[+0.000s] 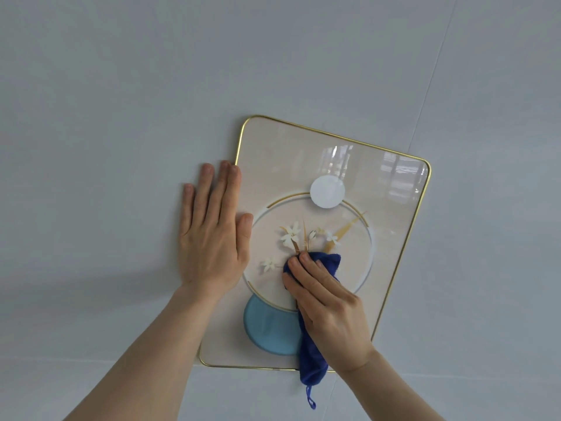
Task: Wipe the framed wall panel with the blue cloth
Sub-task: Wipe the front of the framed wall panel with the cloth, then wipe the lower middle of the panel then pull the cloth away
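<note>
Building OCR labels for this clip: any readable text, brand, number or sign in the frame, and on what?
None: no text can be read in this view.
framed wall panel: only artwork (flowers, circles, gold arcs) and window reflections, no lettering.
blue cloth under the right hand: no tag text visible; only a plain hanging loop.
wall beside the left hand: blank.

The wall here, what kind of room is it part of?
Probably an indoor living space, though little shows. A plain pale wall carries a decorative gold-framed panel with painted flowers, and its glossy surface reflects what look like windows. The right hand presses a blue cloth on it.
</note>
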Motion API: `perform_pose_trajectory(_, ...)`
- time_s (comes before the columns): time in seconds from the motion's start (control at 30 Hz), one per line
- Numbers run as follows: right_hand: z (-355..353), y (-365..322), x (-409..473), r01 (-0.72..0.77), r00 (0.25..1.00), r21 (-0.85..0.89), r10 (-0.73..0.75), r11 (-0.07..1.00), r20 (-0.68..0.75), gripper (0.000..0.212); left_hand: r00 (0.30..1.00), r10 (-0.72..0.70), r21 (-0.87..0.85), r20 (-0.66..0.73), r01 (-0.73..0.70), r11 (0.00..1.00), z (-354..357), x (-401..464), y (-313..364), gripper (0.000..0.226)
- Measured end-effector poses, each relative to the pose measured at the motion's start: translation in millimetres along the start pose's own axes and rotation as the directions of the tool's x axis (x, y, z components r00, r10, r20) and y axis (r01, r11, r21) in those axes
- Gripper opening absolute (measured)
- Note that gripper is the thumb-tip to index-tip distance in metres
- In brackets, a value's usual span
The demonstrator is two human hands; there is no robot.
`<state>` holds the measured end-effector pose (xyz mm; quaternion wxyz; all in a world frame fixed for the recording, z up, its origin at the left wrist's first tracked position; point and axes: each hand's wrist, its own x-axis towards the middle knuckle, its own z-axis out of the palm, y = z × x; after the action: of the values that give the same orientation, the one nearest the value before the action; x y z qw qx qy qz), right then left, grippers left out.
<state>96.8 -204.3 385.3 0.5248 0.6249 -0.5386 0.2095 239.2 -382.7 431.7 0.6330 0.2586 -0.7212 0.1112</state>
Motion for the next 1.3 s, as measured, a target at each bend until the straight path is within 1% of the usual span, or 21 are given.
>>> perform_pose_trajectory(0.1, -16.5, -2.0, -16.1, -0.042, 0.998, -0.010, 0.042, 0.999, 0.055, 0.032, 0.997, 0.020, -0.047, 0.078, -0.017, 0.999, -15.1, 0.3, -2.2, 0.064)
perform_pose_trajectory(0.17, -31.1, -3.4, -31.1, -0.111, 0.980, -0.045, 0.117, 0.993, 0.160, 0.031, 0.989, 0.024, -0.098, 0.148, -0.010, 0.995, -28.6, 2.9, -1.7, 0.066)
perform_pose_trajectory(0.2, -37.1, -3.2, -38.5, -0.184, 0.951, -0.074, 0.196, 0.980, 0.241, 0.031, 0.982, 0.020, -0.127, 0.185, 0.003, 0.992, -34.6, 4.4, -1.6, 0.067)
perform_pose_trajectory(0.23, -44.2, -1.5, -45.6, -0.292, 0.889, -0.108, 0.311, 0.950, 0.337, 0.030, 0.976, 0.014, -0.158, 0.219, 0.021, 0.987, -41.7, 6.0, 0.0, 0.067)
perform_pose_trajectory(0.27, -53.3, 1.9, -51.9, -0.417, 0.794, -0.159, 0.444, 0.895, 0.415, 0.027, 0.970, 0.002, -0.189, 0.245, 0.045, 0.981, -50.0, 7.1, 3.5, 0.067)
perform_pose_trajectory(0.3, -59.1, 6.9, -59.2, -0.529, 0.695, -0.200, 0.557, 0.824, 0.456, 0.027, 0.964, -0.025, -0.215, 0.264, 0.084, 0.973, -56.9, 6.3, 5.8, 0.067)
perform_pose_trajectory(0.33, -65.4, 11.0, -66.6, -0.619, 0.612, -0.210, 0.633, 0.757, 0.475, 0.029, 0.961, -0.063, -0.235, 0.270, 0.130, 0.963, -63.3, 3.6, 8.3, 0.066)
perform_pose_trajectory(0.37, -74.0, 14.0, -72.4, -0.692, 0.561, -0.189, 0.685, 0.696, 0.465, 0.030, 0.959, -0.104, -0.251, 0.263, 0.172, 0.953, -70.0, -1.3, 12.5, 0.064)
perform_pose_trajectory(0.43, -91.2, 17.5, -79.2, -0.792, 0.483, -0.141, 0.751, 0.594, 0.451, 0.031, 0.959, -0.163, -0.273, 0.233, 0.225, 0.935, -80.7, -16.5, 24.3, 0.059)
perform_pose_trajectory(0.5, -107.3, 20.7, -80.7, -0.846, 0.409, -0.106, 0.764, 0.522, 0.500, 0.027, 0.963, -0.151, -0.302, 0.225, 0.216, 0.928, -85.9, -34.7, 41.7, 0.052)
perform_pose_trajectory(0.53, -114.7, 23.5, -80.4, -0.868, 0.373, -0.089, 0.759, 0.489, 0.534, 0.024, 0.960, -0.131, -0.321, 0.247, 0.208, 0.924, -86.9, -44.2, 52.2, 0.048)
perform_pose_trajectory(0.6, -129.9, 30.7, -80.6, -0.900, 0.321, -0.063, 0.753, 0.432, 0.575, 0.021, 0.930, -0.083, -0.367, 0.357, 0.221, 0.904, -86.3, -62.1, 77.7, 0.038)
perform_pose_trajectory(0.67, -143.7, 37.5, -81.0, -0.919, 0.294, -0.038, 0.746, 0.393, 0.598, 0.016, 0.852, -0.022, -0.417, 0.522, 0.278, 0.865, -83.8, -80.6, 105.5, 0.024)
perform_pose_trajectory(0.7, -149.7, 39.9, -82.0, -0.925, 0.286, -0.028, 0.740, 0.380, 0.609, 0.014, 0.791, 0.020, -0.437, 0.611, 0.316, 0.842, -82.5, -90.6, 118.8, 0.020)
perform_pose_trajectory(0.77, -159.9, 45.2, -84.9, -0.941, 0.269, 0.005, 0.738, 0.339, 0.619, 0.013, 0.640, 0.120, -0.441, 0.759, 0.368, 0.819, -79.5, -110.1, 144.2, 0.024)
perform_pose_trajectory(0.87, -175.1, 53.0, -92.2, -0.964, 0.236, 0.058, 0.731, 0.260, 0.640, 0.014, 0.453, 0.199, -0.404, 0.869, 0.415, 0.815, -74.8, -138.5, 179.9, 0.042)
perform_pose_trajectory(0.93, -184.3, 59.6, -99.6, -0.972, 0.220, 0.093, 0.712, 0.215, 0.667, 0.016, 0.375, 0.202, -0.369, 0.905, 0.453, 0.811, -71.6, -153.3, 200.7, 0.041)
perform_pose_trajectory(1.0, -192.7, 68.4, -111.3, -0.975, 0.214, 0.108, 0.695, 0.193, 0.686, 0.015, 0.359, 0.178, -0.346, 0.916, 0.485, 0.803, -66.9, -162.9, 217.9, 0.027)
perform_pose_trajectory(1.07, -200.3, 80.2, -127.3, -0.974, 0.214, 0.097, 0.695, 0.204, 0.687, 0.016, 0.374, 0.145, -0.333, 0.916, 0.507, 0.795, -60.8, -168.8, 231.1, 0.016)
perform_pose_trajectory(1.2, -209.6, 106.0, -163.8, -0.956, 0.229, 0.032, 0.677, 0.290, 0.699, 0.022, 0.414, 0.111, -0.323, 0.904, 0.488, 0.810, -45.4, -176.7, 254.0, 0.012)
perform_pose_trajectory(1.3, -210.5, 118.2, -190.9, -0.948, 0.224, -0.002, 0.667, 0.319, 0.711, 0.026, 0.445, 0.087, -0.316, 0.891, 0.469, 0.825, -31.3, -186.0, 269.2, 0.009)
